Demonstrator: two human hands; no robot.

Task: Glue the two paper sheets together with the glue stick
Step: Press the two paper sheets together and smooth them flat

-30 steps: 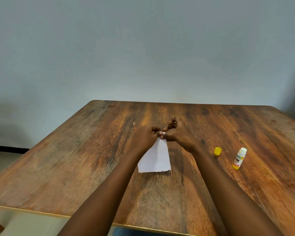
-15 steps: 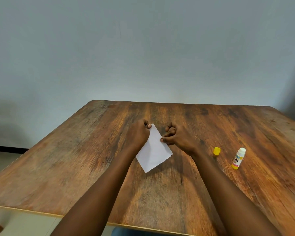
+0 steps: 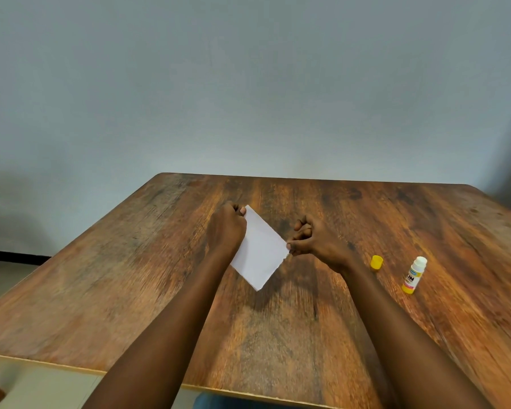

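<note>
Nearest: glue stick [image 3: 413, 276] stands uncapped, right of the paper [image 3: 260, 249]. The yellow cap [image 3: 376, 262] sits between them. Risk: tip dries out, or the right forearm knocks it over. The paper is held tilted over the table [image 3: 130, 290]. Grip: right hand [image 3: 316, 243] pinches its right corner, left hand [image 3: 226, 228] pinches its far-left corner. Can't tell if it's two layers. With a corner-only grip the sheets may slide and bond crooked.

A worn wooden table [image 3: 130, 290] carries a glue stick [image 3: 413, 276] toward its right side, a yellow cap [image 3: 376, 262] just beside it.
</note>
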